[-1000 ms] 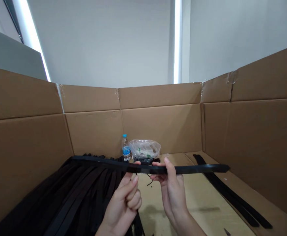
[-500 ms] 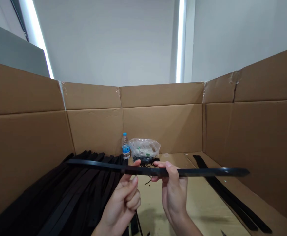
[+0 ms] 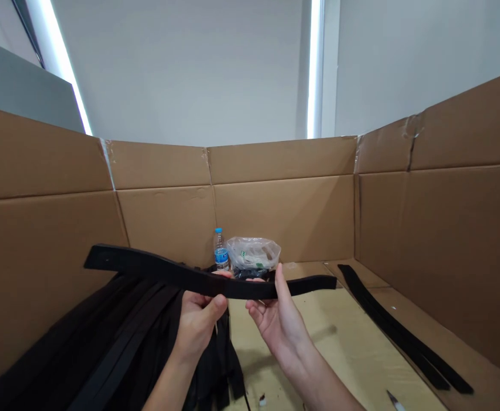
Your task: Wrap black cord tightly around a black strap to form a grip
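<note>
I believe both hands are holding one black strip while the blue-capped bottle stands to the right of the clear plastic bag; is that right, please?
Not quite: the head view shows the blue-capped bottle standing to the left of the clear plastic bag. The left hand and right hand do both hold one black strip.

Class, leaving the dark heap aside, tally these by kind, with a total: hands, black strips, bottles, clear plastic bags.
Hands: 2 (left hand, right hand)
Black strips: 3 (held strip, lying strips)
Bottle: 1
Clear plastic bag: 1
Total: 7
</note>
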Tool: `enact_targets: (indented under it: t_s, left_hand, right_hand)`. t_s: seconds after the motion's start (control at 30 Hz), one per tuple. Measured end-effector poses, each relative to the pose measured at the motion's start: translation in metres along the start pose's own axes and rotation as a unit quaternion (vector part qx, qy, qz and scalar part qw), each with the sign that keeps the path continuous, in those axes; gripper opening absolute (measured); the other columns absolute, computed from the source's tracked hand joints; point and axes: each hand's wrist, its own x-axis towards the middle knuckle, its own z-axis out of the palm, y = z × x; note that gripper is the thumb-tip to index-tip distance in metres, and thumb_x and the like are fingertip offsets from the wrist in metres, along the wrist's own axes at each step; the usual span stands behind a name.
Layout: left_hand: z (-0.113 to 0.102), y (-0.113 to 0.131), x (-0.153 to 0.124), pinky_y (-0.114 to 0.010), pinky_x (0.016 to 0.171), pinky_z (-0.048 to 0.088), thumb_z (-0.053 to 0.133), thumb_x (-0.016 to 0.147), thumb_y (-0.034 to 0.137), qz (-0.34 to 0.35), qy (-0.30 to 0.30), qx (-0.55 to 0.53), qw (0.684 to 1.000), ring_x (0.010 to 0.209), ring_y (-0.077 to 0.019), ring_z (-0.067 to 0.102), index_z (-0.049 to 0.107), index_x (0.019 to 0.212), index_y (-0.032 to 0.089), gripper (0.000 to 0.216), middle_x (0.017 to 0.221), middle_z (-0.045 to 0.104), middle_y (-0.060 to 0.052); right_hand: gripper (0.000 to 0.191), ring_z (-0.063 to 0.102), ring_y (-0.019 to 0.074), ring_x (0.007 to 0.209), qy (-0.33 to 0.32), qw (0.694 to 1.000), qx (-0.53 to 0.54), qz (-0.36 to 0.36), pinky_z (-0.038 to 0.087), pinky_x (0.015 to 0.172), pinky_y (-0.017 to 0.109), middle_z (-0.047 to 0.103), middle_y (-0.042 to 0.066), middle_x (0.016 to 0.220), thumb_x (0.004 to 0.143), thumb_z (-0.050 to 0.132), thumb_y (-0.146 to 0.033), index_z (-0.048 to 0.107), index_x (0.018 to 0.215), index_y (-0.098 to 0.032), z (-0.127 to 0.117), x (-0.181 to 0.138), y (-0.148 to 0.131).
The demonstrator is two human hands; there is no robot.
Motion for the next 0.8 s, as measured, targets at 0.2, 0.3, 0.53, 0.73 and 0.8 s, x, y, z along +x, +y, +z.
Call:
enact_targets:
  t_s: [0.2,0.3,0.53,0.73,0.8]
  left_hand:
    - [-0.025,0.02,0.005,-0.016,0.044,0.033,0.091,0.026,0.054,0.087,0.039,0.014,0.995,0.045,-0.006,0.04,0.067,0.068,0.017,0.06,0.05,0.05,0.005]
    - [-0.033,0.032,0.008,-0.015,0.039,0.026,0.09,0.033,0.056,0.103,0.057,-0.033,0.993,0.041,-0.0027,0.024,0.062,0.068,0.019,0.057,0.047,0.034,0.01]
    - [-0.042,0.047,0.014,-0.02,0.038,0.014,0.087,0.041,0.058,0.062,0.114,-0.087,0.988,0.049,-0.0068,0.001,0.061,0.066,0.02,0.052,0.051,0.007,0.011]
    - [-0.047,0.053,0.017,-0.02,0.036,0.015,0.087,0.042,0.058,0.05,0.174,-0.079,0.98,0.045,-0.0063,0.004,0.043,0.05,0.019,0.06,0.045,0.01,0.011]
    - [-0.05,0.053,0.019,-0.021,0.035,0.016,0.085,0.047,0.058,0.047,0.175,-0.071,0.981,0.042,-0.0057,0.007,0.035,0.047,0.019,0.064,0.043,0.012,0.011]
  right_hand:
    - [0.069,0.064,0.0108,0.043,-0.119,0.988,-0.053,0.085,0.05,0.041,0.017,0.072,0.01,0.07,0.081,0.049,-0.071,0.075,0.089,-0.008,-0.001,0.003,-0.001]
    - [0.047,0.062,0.0094,0.043,-0.141,0.987,-0.075,0.018,0.05,0.042,0.018,0.074,0.009,0.083,0.075,0.068,-0.052,0.074,0.099,-0.013,-0.004,0.006,-0.01]
    - [0.053,0.066,0.0122,0.056,-0.16,0.968,-0.168,-0.1,0.051,0.045,0.018,0.075,0.006,0.091,0.057,0.077,-0.019,0.069,0.109,-0.02,-0.012,0.007,-0.035]
    - [0.029,0.066,0.0148,0.065,-0.119,0.863,-0.367,-0.326,0.052,0.051,0.022,0.073,0.002,0.082,0.059,0.072,-0.01,0.069,0.087,-0.019,-0.015,0.01,-0.041]
    - [0.03,0.067,0.0155,0.068,-0.144,0.8,-0.449,-0.372,0.054,0.059,0.026,0.072,0.001,0.081,0.064,0.071,-0.01,0.069,0.092,-0.021,-0.016,0.008,-0.041]
